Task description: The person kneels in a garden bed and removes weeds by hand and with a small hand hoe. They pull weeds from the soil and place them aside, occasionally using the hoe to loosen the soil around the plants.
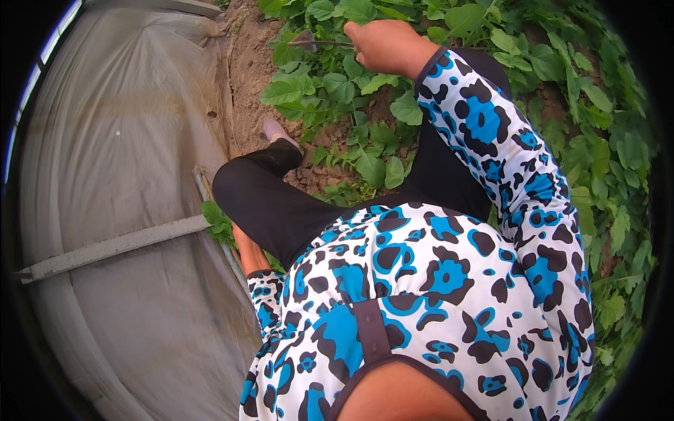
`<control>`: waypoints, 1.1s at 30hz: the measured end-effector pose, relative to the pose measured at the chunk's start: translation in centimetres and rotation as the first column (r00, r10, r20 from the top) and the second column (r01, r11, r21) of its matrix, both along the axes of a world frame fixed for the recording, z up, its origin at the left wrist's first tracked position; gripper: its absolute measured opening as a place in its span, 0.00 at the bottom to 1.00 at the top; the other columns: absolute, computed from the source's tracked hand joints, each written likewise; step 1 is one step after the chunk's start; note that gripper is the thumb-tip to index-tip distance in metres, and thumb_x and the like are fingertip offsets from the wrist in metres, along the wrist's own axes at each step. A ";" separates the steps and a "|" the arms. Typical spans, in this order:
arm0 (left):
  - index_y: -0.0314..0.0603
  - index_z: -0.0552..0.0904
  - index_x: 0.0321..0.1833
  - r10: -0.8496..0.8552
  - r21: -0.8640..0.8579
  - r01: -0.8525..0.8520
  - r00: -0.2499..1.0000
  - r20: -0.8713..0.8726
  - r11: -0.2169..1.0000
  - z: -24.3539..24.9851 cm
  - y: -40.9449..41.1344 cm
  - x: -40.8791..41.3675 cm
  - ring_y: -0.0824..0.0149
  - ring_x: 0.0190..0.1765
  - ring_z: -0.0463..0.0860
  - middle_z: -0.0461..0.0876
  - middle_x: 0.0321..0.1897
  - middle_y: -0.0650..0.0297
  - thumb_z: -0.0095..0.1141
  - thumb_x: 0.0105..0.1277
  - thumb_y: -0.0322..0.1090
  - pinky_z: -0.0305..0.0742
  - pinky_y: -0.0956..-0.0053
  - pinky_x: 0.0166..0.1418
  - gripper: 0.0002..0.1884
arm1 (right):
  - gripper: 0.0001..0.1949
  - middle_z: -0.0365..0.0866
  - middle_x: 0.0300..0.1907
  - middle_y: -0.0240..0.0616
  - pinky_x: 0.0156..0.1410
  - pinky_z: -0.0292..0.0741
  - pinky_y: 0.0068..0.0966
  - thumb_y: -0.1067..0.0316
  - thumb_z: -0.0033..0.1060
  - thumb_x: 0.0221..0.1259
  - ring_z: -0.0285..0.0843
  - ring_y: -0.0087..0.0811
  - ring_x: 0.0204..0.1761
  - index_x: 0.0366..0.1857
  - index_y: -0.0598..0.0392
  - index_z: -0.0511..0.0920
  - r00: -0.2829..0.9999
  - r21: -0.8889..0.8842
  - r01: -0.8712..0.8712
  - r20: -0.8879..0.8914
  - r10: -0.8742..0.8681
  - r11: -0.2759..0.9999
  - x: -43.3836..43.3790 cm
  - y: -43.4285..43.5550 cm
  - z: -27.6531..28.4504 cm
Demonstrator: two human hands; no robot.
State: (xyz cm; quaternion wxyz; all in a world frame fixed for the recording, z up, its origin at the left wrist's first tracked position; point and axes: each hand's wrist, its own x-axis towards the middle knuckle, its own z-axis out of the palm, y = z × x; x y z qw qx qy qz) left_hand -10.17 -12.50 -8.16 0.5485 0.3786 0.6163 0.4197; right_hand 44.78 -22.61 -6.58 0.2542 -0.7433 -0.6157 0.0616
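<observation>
My right hand [387, 47] is closed around the handle end of a small hand hoe. Its thin metal shank points left and ends in a small flat blade [304, 40] among the leaves of the green plants [339, 87]. My left hand [248, 251] is low beside my bent knee, which hides part of it. Right by it are a few green leaves [215, 220]; whether its fingers hold them cannot be made out.
Plastic sheeting [126, 131] rises along the left side, crossed by a pale bar [121, 243]. A strip of bare soil [250, 79] runs beside it. Dense leafy plants [605, 158] cover the right. My shoe [274, 128] stands on the soil.
</observation>
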 end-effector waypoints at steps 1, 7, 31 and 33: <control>0.30 0.75 0.61 -0.021 0.031 0.020 0.999 0.030 0.999 0.0 -0.6 0.4 0.57 0.50 0.83 0.81 0.52 0.54 0.51 0.71 0.50 0.80 0.66 0.54 0.27 | 0.14 0.83 0.30 0.47 0.38 0.76 0.47 0.66 0.56 0.57 0.81 0.52 0.35 0.45 0.55 0.69 1.000 -0.009 0.000 0.000 0.000 1.000 -0.1 0.2 0.1; 0.31 0.74 0.62 0.101 -0.058 -0.109 0.987 -0.124 0.992 -2.1 2.5 0.5 0.56 0.52 0.82 0.80 0.54 0.54 0.50 0.72 0.51 0.80 0.64 0.55 0.28 | 0.12 0.84 0.32 0.42 0.38 0.75 0.47 0.63 0.57 0.59 0.81 0.50 0.37 0.42 0.54 0.67 0.998 -0.002 0.049 -0.028 -0.049 0.999 0.5 1.6 0.3; 0.36 0.71 0.64 -0.596 -0.130 0.585 0.752 -0.282 0.800 -8.7 14.6 29.2 0.58 0.64 0.74 0.74 0.61 0.52 0.51 0.71 0.43 0.69 0.66 0.63 0.24 | 0.15 0.82 0.35 0.50 0.42 0.75 0.35 0.65 0.59 0.64 0.82 0.48 0.37 0.49 0.58 0.68 0.807 -0.223 0.170 -0.528 -0.266 0.960 -0.8 5.3 5.1; 0.37 0.71 0.65 -0.553 -0.139 0.539 0.775 -0.305 0.831 -15.6 15.2 30.0 0.57 0.64 0.74 0.74 0.63 0.50 0.50 0.71 0.43 0.69 0.65 0.64 0.24 | 0.15 0.82 0.35 0.51 0.42 0.76 0.35 0.66 0.60 0.64 0.82 0.48 0.37 0.50 0.58 0.68 0.798 -0.239 0.170 -0.535 -0.276 0.956 -1.3 6.4 5.0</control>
